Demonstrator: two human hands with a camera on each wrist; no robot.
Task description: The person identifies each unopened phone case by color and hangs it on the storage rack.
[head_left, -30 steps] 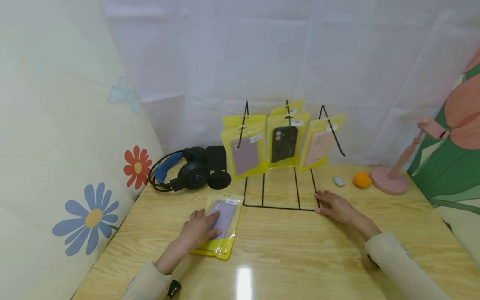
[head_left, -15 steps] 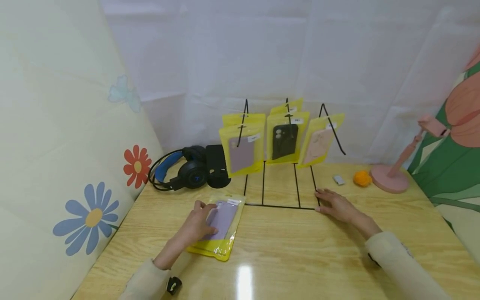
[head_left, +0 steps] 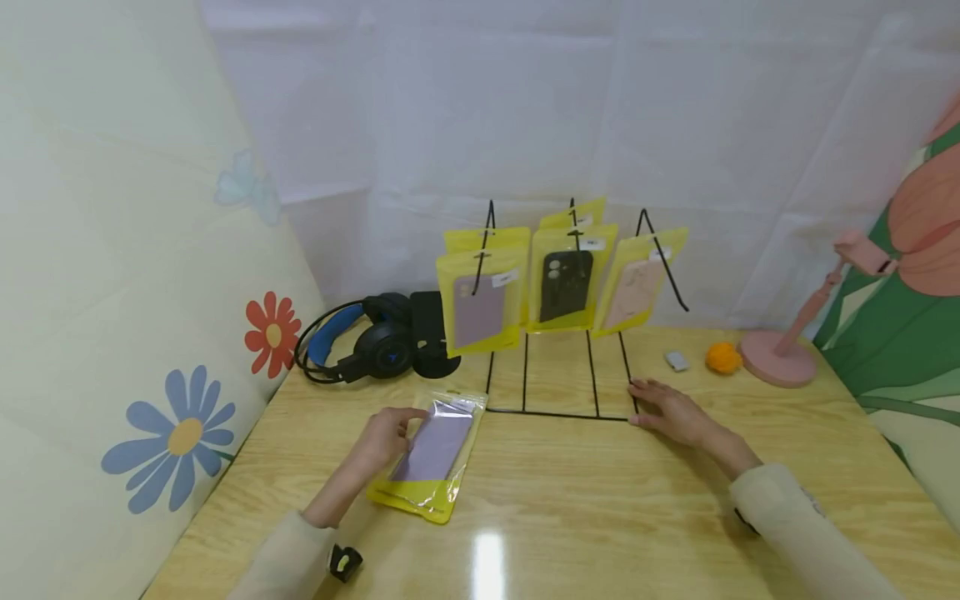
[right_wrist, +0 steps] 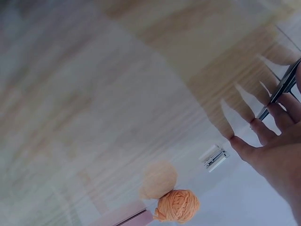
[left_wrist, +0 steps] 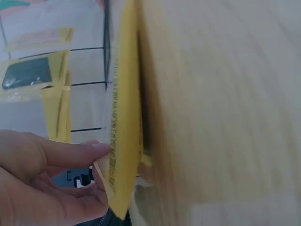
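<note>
Wooden table (head_left: 600, 500) bears headphones (head_left: 360, 346), wire rack (head_left: 558, 392), orange ball (head_left: 723, 357)

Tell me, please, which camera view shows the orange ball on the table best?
The right wrist view: the orange ball is near and sharp, showing its wound, yarn-like surface. The head view shows it only small, by the pink stand's base. The left wrist view does not show it.

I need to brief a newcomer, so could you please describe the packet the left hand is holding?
Start at the black wire display rack on the wooden table. Just left of its base, the left hand grips a yellow packet holding a lilac phone case, the only packet not hanging.
</note>
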